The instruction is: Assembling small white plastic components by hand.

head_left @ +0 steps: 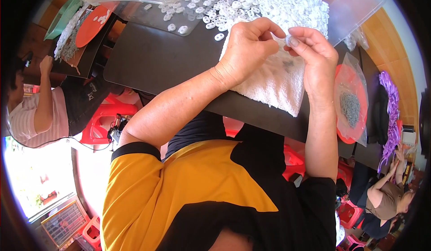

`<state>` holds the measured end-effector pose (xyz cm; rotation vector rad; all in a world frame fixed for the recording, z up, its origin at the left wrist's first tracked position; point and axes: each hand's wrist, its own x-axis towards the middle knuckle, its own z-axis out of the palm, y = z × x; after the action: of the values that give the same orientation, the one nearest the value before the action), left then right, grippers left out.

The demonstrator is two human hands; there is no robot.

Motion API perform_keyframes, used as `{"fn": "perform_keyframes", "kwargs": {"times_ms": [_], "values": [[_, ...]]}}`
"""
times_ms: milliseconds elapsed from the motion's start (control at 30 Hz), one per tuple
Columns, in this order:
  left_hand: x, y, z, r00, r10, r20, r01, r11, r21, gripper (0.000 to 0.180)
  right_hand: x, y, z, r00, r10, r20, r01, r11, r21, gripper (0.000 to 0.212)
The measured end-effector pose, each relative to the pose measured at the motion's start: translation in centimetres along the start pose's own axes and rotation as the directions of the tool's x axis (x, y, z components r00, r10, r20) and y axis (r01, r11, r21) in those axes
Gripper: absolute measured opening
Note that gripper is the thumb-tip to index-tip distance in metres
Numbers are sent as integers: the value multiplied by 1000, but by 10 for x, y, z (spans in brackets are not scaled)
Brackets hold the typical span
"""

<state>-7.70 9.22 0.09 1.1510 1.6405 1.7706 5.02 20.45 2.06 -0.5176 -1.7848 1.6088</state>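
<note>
Both my hands are raised close together over a white towel [274, 87] on the dark table. My left hand [251, 47] is closed in a pinch, thumb against fingertips; whatever it grips is too small to make out. Facing it, my right hand [316, 56] pinches a small whitish piece [288, 40] between thumb and fingers. Just beyond them lies a big heap of white oval plastic pieces [283, 6] with two holes each. Some have spilled to the left, and a single piece [219, 36] rests on the table by the towel.
A clear plastic tray [130, 13] with more white pieces is at the far left. On the right, a red plate [341, 74] holds small grey metal parts [352, 107] in clear plastic, beside purple strips [390, 112]. Other people sit left [40, 107] and right [388, 197].
</note>
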Motion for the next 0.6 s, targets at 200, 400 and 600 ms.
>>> {"fn": "perform_keyframes", "kwargs": {"times_ms": [200,400,600], "values": [[-1,-3,2,1000,22,0,-22,998,61,15,1,-5,-7,999,-12,35,10,999,49,19],[1,0,0,996,-85,21,84,996,31,15,11,12,-15,997,-68,31,73,976,-204,19],[4,-3,0,994,-109,25,110,994,-19,16,5,2,-7,997,-32,68,37,997,-72,20]]}}
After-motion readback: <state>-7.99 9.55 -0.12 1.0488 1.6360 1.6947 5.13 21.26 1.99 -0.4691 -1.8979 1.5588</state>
